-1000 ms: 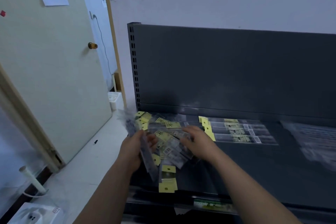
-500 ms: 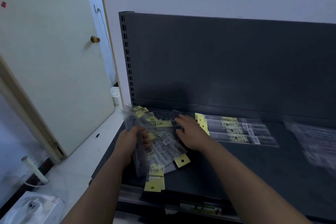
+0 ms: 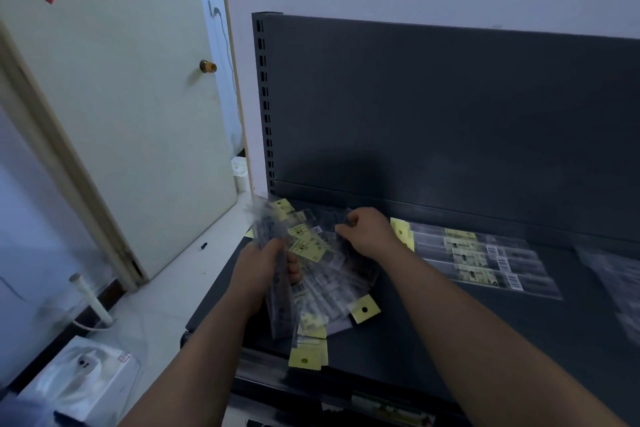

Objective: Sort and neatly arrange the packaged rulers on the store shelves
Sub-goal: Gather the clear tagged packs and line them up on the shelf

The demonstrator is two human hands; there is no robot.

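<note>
A loose pile of packaged rulers (image 3: 332, 284), clear sleeves with yellow hang tabs, lies fanned at the left end of the dark shelf (image 3: 433, 333). My left hand (image 3: 263, 267) grips a bunch of these rulers, held on edge over the pile's left side. At the pile's far edge my right hand (image 3: 369, 234) pinches the top of a clear ruler sleeve. Just right of that hand, a tidy row of rulers (image 3: 481, 262) lies flat side by side. More clear packets (image 3: 616, 277) lie blurred at the far right of the shelf.
The shelf's dark back panel (image 3: 450, 114) rises behind the rulers. An open pale door (image 3: 121, 114) stands to the left over white floor. A white boxed item in plastic (image 3: 79, 378) and a white pipe (image 3: 90, 298) sit on the floor at lower left.
My right hand has moved from the pile's middle up to its far edge. My left hand has lifted its bunch of rulers a little. The view has shifted left and down.
</note>
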